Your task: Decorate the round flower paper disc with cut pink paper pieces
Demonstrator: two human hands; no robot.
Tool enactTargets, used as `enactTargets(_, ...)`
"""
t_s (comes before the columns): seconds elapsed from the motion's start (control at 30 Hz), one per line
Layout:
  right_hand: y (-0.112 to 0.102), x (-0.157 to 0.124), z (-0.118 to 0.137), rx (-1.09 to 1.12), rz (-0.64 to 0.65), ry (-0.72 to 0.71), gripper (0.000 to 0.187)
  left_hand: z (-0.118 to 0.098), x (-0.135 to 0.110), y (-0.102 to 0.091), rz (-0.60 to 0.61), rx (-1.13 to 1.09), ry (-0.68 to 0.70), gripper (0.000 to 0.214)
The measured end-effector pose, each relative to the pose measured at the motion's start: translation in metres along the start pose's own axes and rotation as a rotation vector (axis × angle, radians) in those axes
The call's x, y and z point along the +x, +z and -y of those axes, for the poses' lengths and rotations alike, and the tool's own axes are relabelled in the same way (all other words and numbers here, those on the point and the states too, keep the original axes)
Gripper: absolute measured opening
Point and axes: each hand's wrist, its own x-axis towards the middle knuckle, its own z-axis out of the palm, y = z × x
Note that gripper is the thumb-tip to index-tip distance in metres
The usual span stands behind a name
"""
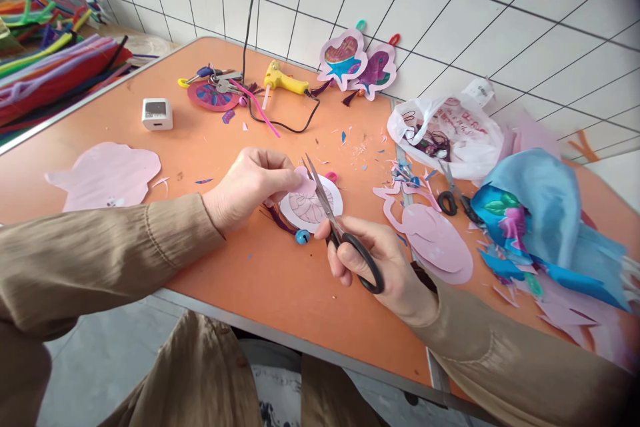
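In the head view, working above the orange counter [280,280], around the white-rimmed oval ornament [301,209]. Pinching a small pink paper piece [306,180] over the ornament's far edge with the fingers of the left hand [250,185], leaving no visible gap. Gripping black-handled scissors [327,205] with the right hand [387,265], to the near right of the ornament, curling the fingers around the loops, pointing slightly parted blades across the ornament toward the pink paper piece; not showing clearly whether touching it. Probably handling a light, thin, pliable sheet, easily creasing or tearing: asking for a gentle pinch at the edge. Also showing a blue bell [303,237] just on the ornament's near side and a yellow glue gun [285,82] well beyond it.
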Motion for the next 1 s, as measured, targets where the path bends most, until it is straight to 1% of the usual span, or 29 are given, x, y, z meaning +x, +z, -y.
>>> enactTargets(0.57, 0.0007, -0.0001, 0.0008, -0.014, -0.002, 0.008, 0.058, -0.0006, 0.0004, 0.0000, 0.010, -0.001, 0.014, 0.024)
enactTargets(0.8, 0.0012, 0.0000, 0.0008, -0.015, -0.010, 0.025, 0.060, 0.0007, 0.0021, -0.0014, 0.012, 0.042, 0.026, 0.023)
enactTargets(1.0, -0.0002, -0.0001, -0.0007, -0.015, -0.014, 0.019, 0.061, -0.0008, 0.0026, -0.0037, 0.021, 0.110, 0.071, 0.021)
